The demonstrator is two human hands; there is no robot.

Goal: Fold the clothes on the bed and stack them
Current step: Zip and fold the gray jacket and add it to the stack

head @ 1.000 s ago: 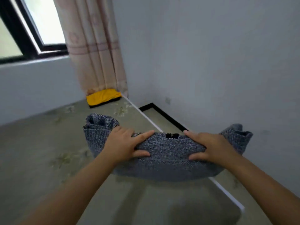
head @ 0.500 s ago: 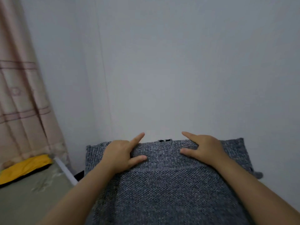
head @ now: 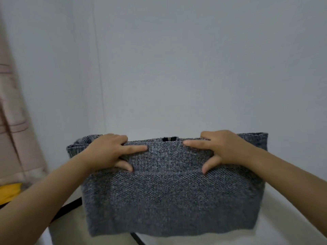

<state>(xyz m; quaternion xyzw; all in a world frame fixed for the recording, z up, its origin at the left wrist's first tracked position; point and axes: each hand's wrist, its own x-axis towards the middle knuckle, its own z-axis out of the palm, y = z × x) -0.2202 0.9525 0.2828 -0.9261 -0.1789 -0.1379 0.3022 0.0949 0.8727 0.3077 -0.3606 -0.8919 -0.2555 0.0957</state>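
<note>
A folded grey knitted sweater [head: 169, 191] hangs in the air before a plain pale wall [head: 194, 68], gripped along its ribbed top edge by the left hand [head: 108, 152] and right hand [head: 224, 147]. A pink curtain [head: 16, 138] hangs at left above a yellow cloth [head: 8, 192].

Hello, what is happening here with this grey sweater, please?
A person is holding up a grey knitted sweater in front of a plain wall. The left hand and the right hand each grip its top edge, on either side of a small black tag. The sweater looks folded over and hangs down from the hands, not yet laid down or stacked. At the left there is a pinkish curtain and a yellow item low down.
</note>
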